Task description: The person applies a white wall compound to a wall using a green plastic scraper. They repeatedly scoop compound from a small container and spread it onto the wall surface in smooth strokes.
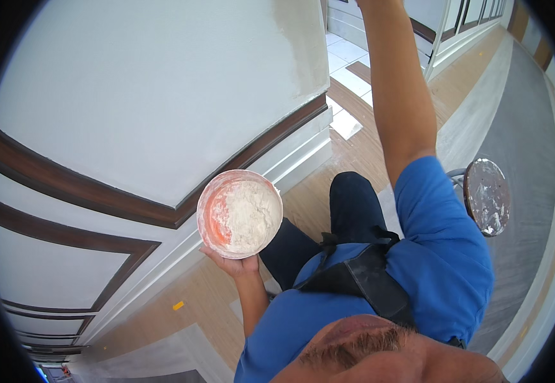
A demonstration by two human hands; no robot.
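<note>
My left hand (234,264) is wrapped round the underside of a round tub (208,237), holding it in front of the wall. The tub is reddish inside, smeared with white. Inside lies a lumpy off-white paste, like plaster or filler (252,214). My right arm (400,83) stretches up past the end of the wall, and the top edge of the picture cuts off the hand. Whatever that hand holds or touches is hidden. Beside the tub is a white wall (162,83) with dark brown moulding (130,205); a beige patch (303,45) marks its far edge.
A round stool (487,196) with a paint-spattered top stands to my right. Wood-look floor (303,198) lies under me, with grey covering (520,127) further right. White tiles (348,51) and loose planks (353,99) show past the wall's end. A small yellow piece (178,306) lies on the floor.
</note>
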